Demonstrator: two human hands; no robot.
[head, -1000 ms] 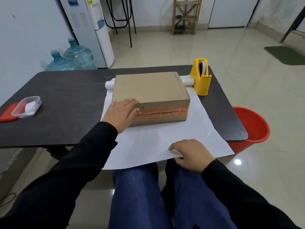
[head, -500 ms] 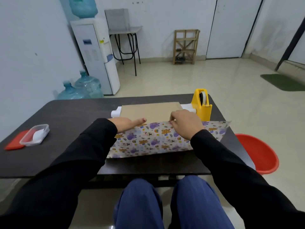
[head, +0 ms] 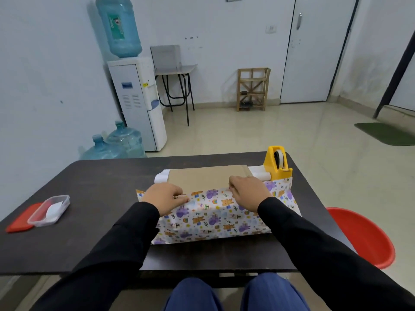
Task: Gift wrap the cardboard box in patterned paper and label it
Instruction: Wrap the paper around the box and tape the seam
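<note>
The flat brown cardboard box [head: 202,178] lay on the dark counter [head: 101,194], its near side hidden under animal-patterned wrapping paper [head: 213,218]. The left hand [head: 164,195] and right hand [head: 249,191] pinched the paper's upper edge, fingers [head: 180,198] curled.

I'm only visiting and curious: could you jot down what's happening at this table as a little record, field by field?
Activity: gift wrapping, the box only partly covered
Box: cardboard box on the table, top bare
Paper: patterned paper drawn up over the box's near side
Hands: left hand and right hand both grip the paper's upper edge
Tape: yellow tape dispenser at the table's far right
Elsewhere: clear container, its red lid beside it, on the left
</note>
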